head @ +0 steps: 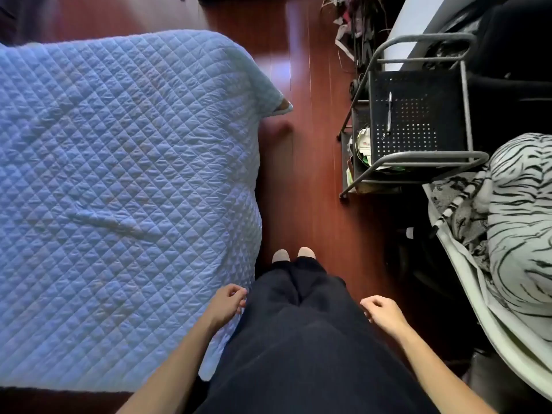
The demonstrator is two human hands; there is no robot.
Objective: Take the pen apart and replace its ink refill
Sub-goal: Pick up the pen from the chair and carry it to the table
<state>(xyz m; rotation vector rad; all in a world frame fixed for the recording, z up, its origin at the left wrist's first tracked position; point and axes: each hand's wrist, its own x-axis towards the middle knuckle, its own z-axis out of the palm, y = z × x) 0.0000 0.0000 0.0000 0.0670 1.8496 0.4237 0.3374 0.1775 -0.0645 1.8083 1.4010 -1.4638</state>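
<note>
A pen (389, 115) with a clear barrel and dark ends lies on the black perforated top shelf of a grey metal cart (430, 158) at the upper right. It points away from me, near the shelf's left side. My left hand (225, 304) hangs at my left hip with loosely curled fingers and holds nothing. My right hand (380, 312) hangs at my right hip, also loosely curled and empty. Both hands are far below the pen. No spare refill shows.
A bed with a light blue quilted cover (119, 189) fills the left. A strip of red-brown wooden floor (310, 189) runs between bed and cart. A chair with a zebra-striped cushion (525, 222) stands at the right. Cables and clutter lie behind the cart.
</note>
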